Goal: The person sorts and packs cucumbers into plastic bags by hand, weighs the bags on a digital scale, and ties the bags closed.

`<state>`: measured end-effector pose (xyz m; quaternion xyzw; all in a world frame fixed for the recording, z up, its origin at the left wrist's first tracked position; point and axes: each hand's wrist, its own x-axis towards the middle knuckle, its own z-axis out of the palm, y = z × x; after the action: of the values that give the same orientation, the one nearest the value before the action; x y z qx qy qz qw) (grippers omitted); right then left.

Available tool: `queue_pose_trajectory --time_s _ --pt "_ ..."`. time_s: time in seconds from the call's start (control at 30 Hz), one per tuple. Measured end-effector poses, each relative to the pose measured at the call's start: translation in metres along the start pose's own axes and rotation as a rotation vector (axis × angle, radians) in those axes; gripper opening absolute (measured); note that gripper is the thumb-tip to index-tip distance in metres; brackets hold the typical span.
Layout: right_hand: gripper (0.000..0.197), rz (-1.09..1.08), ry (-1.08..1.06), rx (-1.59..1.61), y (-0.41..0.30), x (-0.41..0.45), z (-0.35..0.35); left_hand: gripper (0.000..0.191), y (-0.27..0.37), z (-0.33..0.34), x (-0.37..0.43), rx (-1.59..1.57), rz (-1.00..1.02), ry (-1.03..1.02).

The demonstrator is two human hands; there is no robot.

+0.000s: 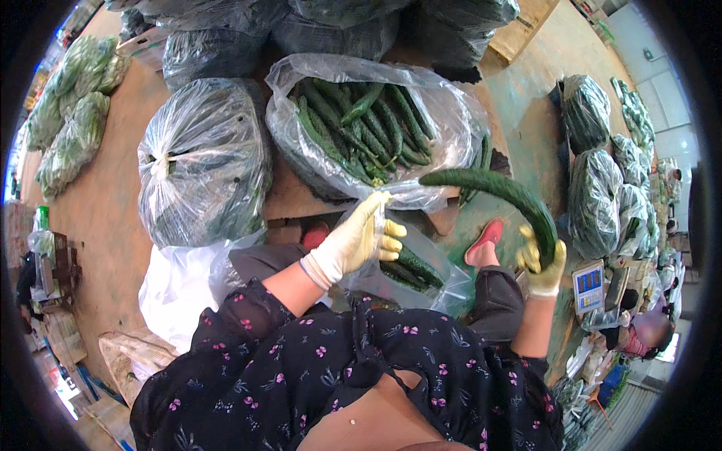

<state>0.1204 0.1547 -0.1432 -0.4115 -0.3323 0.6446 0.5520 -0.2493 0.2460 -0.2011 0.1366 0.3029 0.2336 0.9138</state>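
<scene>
My right hand (542, 265), in a pale yellow work glove, grips one end of a long, curved green cucumber (496, 183). The cucumber's other end reaches left to the rim of a large open clear plastic bag (457, 107). Many cucumbers (366, 124) lie inside that bag. My left hand (361, 237), gloved the same way, holds the edge of a smaller clear plastic bag (451, 293) between thumb and fingers. Dark green cucumbers (414, 268) show inside this smaller bag, in front of my lap.
A tied, full plastic bag (203, 163) stands at left, above white plastic sheeting (180, 287). Dark filled bags (338, 31) are stacked beyond. More filled bags (595, 203) and a digital scale (588, 287) are at right. A person (643, 332) is at far right.
</scene>
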Motion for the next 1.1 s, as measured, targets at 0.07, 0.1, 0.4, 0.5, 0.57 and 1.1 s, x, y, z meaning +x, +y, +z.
queue_pose_trajectory --time_s 0.07,0.1,0.4,0.5,0.57,1.1 --pt "0.082 -0.029 0.038 -0.109 -0.003 -0.035 0.004 0.074 0.000 -0.003 -0.002 -0.007 0.013 0.008" --pt "0.082 -0.030 -0.005 -0.151 -0.003 -0.044 0.004 0.073 0.001 -0.003 -0.001 -0.005 0.012 0.001" --pt "0.051 0.586 -0.141 -0.331 0.153 -0.010 -0.008 0.067 -0.015 0.011 -0.007 0.008 -0.058 -0.064" --pt "0.035 0.481 -0.348 -1.050 0.149 0.039 -0.002 0.064 -0.013 0.001 -0.008 -0.019 -0.010 0.064" --pt "0.028 0.568 -0.269 -0.493 0.100 0.085 0.062 0.062 -0.016 -0.002 -0.007 -0.050 -0.048 0.014" --pt "0.056 0.094 -0.204 -1.233 0.197 0.367 0.139 0.062 -0.021 0.001 0.008 -0.063 -0.229 -0.096"
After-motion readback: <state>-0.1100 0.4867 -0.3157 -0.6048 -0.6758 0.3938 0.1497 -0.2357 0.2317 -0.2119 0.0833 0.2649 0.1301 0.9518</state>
